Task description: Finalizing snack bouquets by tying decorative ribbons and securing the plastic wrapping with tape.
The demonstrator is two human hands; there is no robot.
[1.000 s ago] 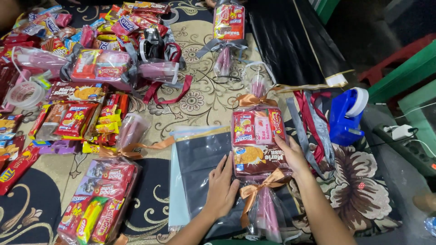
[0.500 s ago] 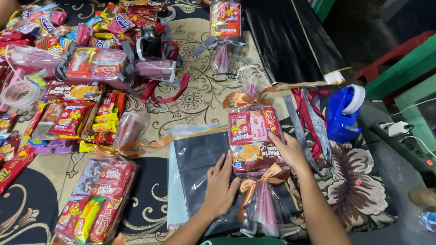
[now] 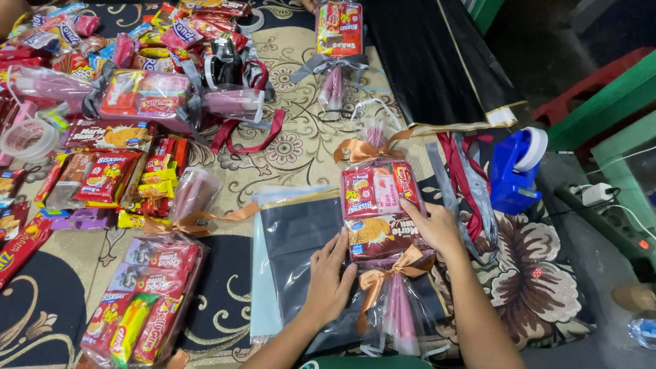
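Both hands on snack bundle | left hand beside | right hand atop

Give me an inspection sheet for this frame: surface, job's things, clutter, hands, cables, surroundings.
Surface: patterned floor mat, largely covered.
Job's things: wrapped snack bundle tied with bronze ribbon at both ends, lying on a stack of clear plastic sheets.
Clutter: finished snack bundles, loose biscuit packets, tape roll, blue tape dispenser, loose ribbons.
Hands: left hand flat on the sheets beside the bundle; right hand resting on the bundle's right edge.
Cables: power strip with white plug, right.
Surroundings: black sheet roll, green furniture.
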